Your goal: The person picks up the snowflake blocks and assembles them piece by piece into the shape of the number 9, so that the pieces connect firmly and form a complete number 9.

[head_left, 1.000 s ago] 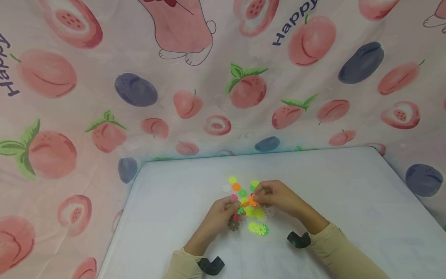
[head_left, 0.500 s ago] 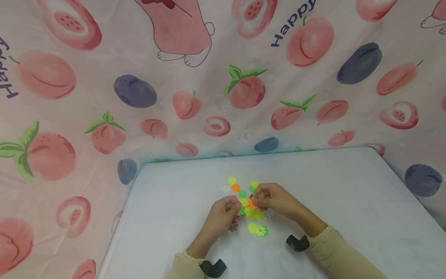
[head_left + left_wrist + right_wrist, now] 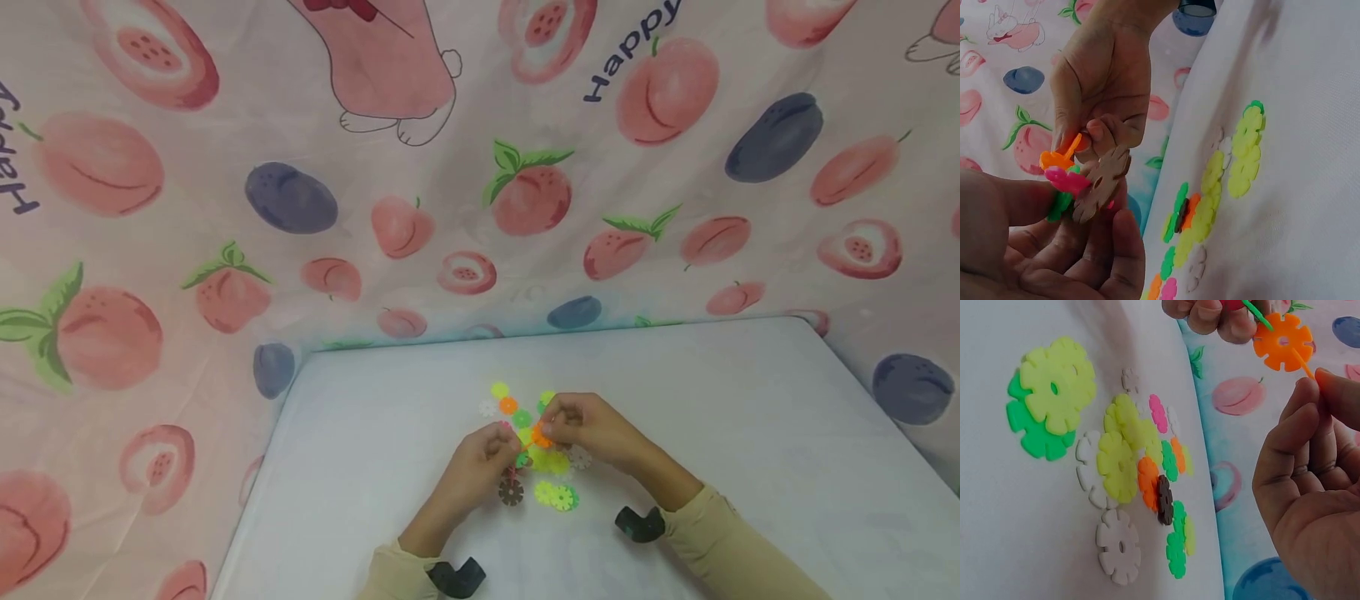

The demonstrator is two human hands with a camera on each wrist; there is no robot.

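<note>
My left hand (image 3: 476,462) holds a small cluster of joined, notched plastic discs, flower-like in outline. In the left wrist view the cluster shows a brown disc (image 3: 1102,184), a pink disc (image 3: 1067,181) and a green disc (image 3: 1060,205). An orange disc (image 3: 1266,347) faces the right wrist camera beside the left fingertips, at the cluster's green disc. Slotted into its other side is a second orange disc (image 3: 1304,364), seen edge-on. My right hand (image 3: 588,423) pinches this second one between thumb and forefinger. Both hands are close together above the scattered discs.
Loose discs lie on the white table (image 3: 712,400) below the hands. Among them are yellow discs (image 3: 1116,465), a green disc (image 3: 1029,434) under a yellow one, and a greyish disc (image 3: 1110,550). A fruit-print cloth (image 3: 450,167) hangs behind the table.
The left hand has turned the cluster slightly, so its brown disc shows more fully and lower. The right hand has shifted a little left with the orange disc.
</note>
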